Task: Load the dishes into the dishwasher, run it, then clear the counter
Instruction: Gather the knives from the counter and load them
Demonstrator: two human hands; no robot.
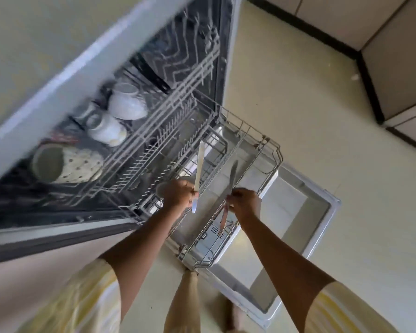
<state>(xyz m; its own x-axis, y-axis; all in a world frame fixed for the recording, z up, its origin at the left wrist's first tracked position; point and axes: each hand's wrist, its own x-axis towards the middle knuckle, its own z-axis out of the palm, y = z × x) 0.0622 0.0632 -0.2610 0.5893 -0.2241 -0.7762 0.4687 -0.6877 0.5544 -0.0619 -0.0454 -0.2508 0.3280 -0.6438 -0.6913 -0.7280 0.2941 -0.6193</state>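
Over the pulled-out grey wire lower rack (pixel 247 169), your left hand (pixel 179 194) has its fingers wrapped around a pale, cream-handled utensil (pixel 198 169); your right hand (pixel 246 204) grips a dark-bladed knife (pixel 231 181), fingers closed.

No legible txt anywhere.

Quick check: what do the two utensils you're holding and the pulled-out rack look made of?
Left hand: utensil, pale matte, probably plastic or light wood. Right hand: knife, grey glossy blade, likely steel. Rack: thin grey wire, seemingly coated metal.
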